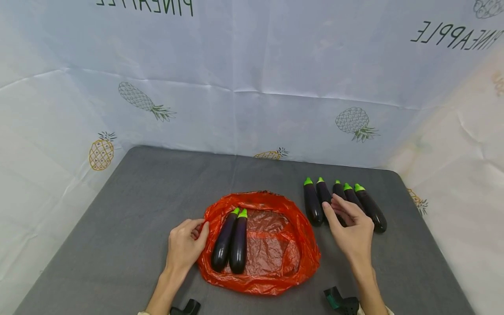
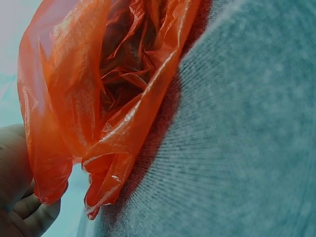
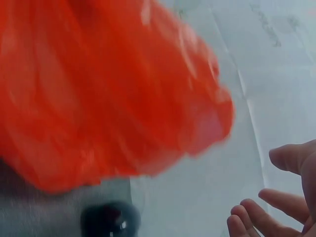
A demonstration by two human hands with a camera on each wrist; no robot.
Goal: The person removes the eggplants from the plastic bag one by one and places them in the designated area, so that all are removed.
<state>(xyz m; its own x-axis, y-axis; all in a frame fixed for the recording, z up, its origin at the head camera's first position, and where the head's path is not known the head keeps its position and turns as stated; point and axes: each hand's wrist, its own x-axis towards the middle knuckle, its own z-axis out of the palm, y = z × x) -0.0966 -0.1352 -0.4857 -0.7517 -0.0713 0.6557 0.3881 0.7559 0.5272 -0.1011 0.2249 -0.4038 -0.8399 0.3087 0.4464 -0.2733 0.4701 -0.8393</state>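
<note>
A red plastic bag [image 1: 257,286] lies with its mouth spread wide in the middle of the table. Two dark purple eggplants [image 1: 238,247] with green caps rest side by side in its left part. My left hand [image 1: 187,243] pinches the bag's left rim between thumb and fingers; the left wrist view shows the gathered orange-red plastic [image 2: 64,98] beside those fingers. On the right, my right hand [image 1: 353,229] hovers at a row of several eggplants [image 1: 313,203], partly covering the middle ones. Its thumb and fingers [image 3: 271,222] are apart, with nothing between them.
The grey table [image 1: 118,227] has its back edge against a white cloth [image 1: 252,57] printed with pineapples. The cloth also hangs at both sides. The rightmost eggplant [image 1: 372,208] lies near the table's right edge.
</note>
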